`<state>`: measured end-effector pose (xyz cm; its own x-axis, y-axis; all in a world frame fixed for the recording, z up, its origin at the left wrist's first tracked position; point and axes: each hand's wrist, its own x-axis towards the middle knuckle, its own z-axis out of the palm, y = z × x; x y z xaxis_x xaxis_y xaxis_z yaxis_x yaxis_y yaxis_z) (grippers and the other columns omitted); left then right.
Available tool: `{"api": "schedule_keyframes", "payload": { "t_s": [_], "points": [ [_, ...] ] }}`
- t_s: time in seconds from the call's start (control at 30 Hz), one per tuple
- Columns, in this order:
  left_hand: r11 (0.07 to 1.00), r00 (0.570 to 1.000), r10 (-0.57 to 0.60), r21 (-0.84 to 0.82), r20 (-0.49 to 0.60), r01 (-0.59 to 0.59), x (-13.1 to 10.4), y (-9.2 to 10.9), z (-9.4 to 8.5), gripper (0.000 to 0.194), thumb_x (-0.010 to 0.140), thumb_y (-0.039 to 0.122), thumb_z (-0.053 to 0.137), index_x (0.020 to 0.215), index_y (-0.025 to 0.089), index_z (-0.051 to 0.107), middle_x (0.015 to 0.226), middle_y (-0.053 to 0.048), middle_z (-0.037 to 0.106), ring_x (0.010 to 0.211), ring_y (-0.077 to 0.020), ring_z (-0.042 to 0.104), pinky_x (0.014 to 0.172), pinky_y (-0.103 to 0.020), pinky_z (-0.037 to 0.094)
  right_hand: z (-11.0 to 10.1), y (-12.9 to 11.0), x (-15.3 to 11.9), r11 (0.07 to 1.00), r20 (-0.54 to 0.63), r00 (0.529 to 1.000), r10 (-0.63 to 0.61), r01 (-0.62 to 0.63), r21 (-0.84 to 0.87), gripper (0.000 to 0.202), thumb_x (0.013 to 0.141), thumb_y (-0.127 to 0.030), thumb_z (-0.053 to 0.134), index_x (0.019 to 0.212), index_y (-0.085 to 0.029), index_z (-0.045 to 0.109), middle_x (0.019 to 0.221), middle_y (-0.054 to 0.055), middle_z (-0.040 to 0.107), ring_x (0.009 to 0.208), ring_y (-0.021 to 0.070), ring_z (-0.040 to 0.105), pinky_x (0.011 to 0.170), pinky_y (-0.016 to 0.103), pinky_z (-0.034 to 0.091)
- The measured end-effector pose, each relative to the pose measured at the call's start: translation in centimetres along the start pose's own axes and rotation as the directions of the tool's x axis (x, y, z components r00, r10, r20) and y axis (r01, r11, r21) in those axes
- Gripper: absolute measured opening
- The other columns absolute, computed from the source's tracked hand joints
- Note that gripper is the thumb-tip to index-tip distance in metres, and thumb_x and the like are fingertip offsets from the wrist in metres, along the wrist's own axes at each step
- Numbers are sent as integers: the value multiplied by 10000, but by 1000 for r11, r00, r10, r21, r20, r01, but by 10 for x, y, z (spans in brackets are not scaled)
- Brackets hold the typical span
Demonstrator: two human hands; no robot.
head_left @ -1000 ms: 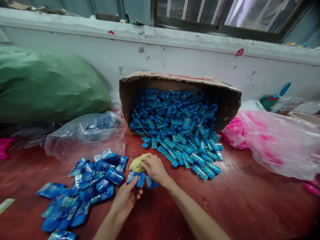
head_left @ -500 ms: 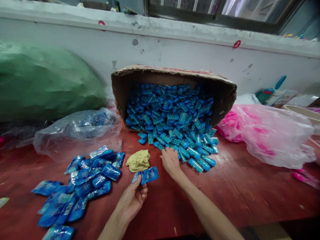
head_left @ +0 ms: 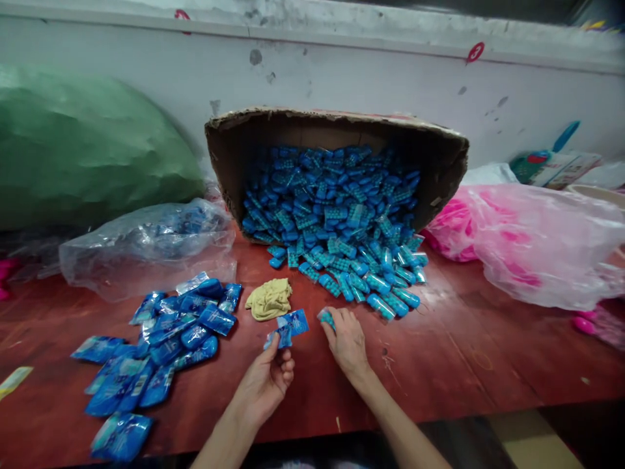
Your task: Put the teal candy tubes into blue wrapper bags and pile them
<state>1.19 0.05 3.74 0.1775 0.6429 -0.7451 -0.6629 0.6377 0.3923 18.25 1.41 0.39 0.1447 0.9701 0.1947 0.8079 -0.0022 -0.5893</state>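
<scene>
My left hand (head_left: 267, 381) pinches a flat blue printed packet (head_left: 295, 322) between thumb and fingers, low over the table. To its right, my right hand (head_left: 347, 342) is closed on a small blue capsule-shaped pack (head_left: 326, 318) in clear wrap, mostly covered by the fingers. Beyond the hands, a heap of the same blue packs (head_left: 336, 215) spills out of a cardboard box (head_left: 217, 146) lying on its side. A pile of filled blue packets (head_left: 166, 345) lies left of my left hand. Just behind the held packet rests a crumpled yellow cloth (head_left: 269, 299).
A clear plastic bag (head_left: 107, 257) with blue packets lies at the left, before a big green sack (head_left: 92, 150). On the right is a pink-filled plastic bag (head_left: 541, 244). The red table (head_left: 439, 371) ends at a near edge; a wall (head_left: 342, 71) stands behind.
My right hand has drawn back from the heap toward me with one blue pack in it. My left hand still holds the packet. The view has tipped downward.
</scene>
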Motion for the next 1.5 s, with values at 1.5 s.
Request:
{"api": "schedule_keyframes", "payload": {
  "t_s": [1.5],
  "points": [
    [927, 960, 237, 260, 150, -270, 11, -11, -3, 278, 564, 311, 730, 684, 86, 618, 565, -41, 633, 464, -103, 544, 454, -218, 422, 1, -50, -35, 596, 258, 950, 175, -311, 741, 137, 670, -196, 618, 789, -181, 552, 739, -7, 581, 691, 150, 542, 652, 243, 434]
  ]
}}
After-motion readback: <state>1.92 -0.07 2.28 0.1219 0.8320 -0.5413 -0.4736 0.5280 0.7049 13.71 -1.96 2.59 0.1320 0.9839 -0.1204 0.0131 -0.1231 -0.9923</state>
